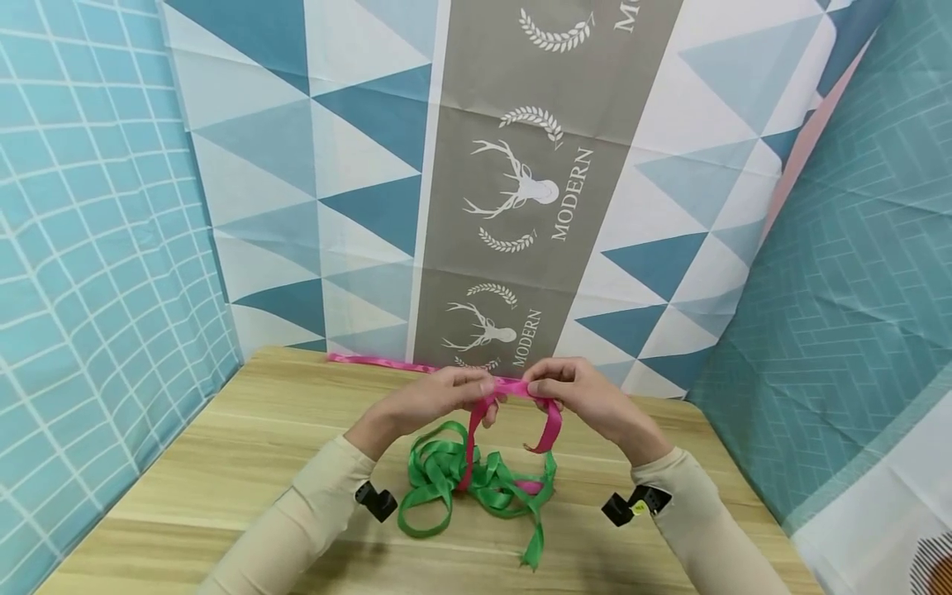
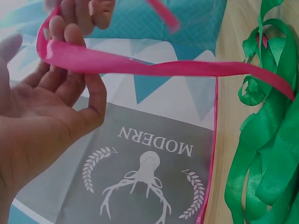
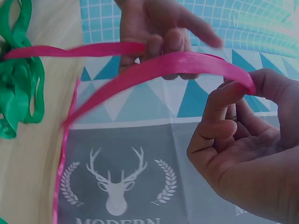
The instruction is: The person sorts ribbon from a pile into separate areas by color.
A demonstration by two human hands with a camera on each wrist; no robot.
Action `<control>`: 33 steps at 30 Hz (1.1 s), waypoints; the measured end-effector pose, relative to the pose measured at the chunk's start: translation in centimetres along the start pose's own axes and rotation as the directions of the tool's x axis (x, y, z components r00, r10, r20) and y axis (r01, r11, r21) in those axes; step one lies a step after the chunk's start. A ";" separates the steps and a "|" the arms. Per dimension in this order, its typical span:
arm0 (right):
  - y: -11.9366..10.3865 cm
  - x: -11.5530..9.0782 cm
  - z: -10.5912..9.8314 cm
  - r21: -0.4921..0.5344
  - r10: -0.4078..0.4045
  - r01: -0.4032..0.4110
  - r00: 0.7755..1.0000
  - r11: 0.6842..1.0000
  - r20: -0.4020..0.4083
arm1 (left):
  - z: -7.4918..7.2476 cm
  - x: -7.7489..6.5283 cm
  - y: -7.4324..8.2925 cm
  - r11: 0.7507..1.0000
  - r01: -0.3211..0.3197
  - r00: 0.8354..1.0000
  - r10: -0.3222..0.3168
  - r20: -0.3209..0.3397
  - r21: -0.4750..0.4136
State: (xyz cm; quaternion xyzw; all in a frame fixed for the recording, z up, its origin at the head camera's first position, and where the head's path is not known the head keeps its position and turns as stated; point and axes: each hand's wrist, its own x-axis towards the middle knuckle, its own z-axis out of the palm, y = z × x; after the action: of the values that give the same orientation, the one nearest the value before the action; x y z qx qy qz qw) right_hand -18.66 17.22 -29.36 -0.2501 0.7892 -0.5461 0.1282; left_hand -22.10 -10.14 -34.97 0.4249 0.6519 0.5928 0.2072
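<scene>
A pink ribbon (image 1: pixel 511 387) stretches between both hands above the wooden table. My left hand (image 1: pixel 439 395) holds it, the ribbon running across and between its bent fingers in the left wrist view. My right hand (image 1: pixel 591 401) pinches the same ribbon between thumb and forefinger, and a loose end hangs down from there. From the left hand, one length drops into a tangled heap of green ribbon (image 1: pixel 431 467) on the table below. A bit of pink (image 1: pixel 530 487) shows within that heap.
Along the back edge of the wooden table (image 1: pixel 245 430) lies a thin pink strip (image 1: pixel 379 361). Behind it hangs a patterned cloth (image 1: pixel 372 140) with deer heads and triangles. Blue cloths flank the table left and right. Small black devices sit on both wrists.
</scene>
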 end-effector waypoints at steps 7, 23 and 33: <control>-1.2 -0.6 -0.7 -0.089 -0.062 0.060 0.998 0.994 -0.021 | 0.3 -0.2 0.3 0.998 0.038 0.999 -0.036 -0.036 0.057; -2.5 -2.2 -2.8 -0.203 -0.117 0.104 0.992 0.974 -0.051 | -0.7 -1.3 2.3 0.999 -0.033 0.971 0.033 -0.237 0.007; -1.3 -3.5 -5.8 -0.223 -0.117 0.072 0.974 0.972 -0.195 | -2.9 -3.0 3.7 0.999 -0.007 0.940 0.024 -0.341 0.050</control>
State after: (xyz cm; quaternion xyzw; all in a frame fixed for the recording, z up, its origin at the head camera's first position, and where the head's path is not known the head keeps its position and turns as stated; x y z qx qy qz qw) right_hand -18.12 23.34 -26.25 -0.2418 0.8396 -0.4862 -0.0089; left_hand -21.55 -14.52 -31.54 0.3257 0.6888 0.6432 0.0761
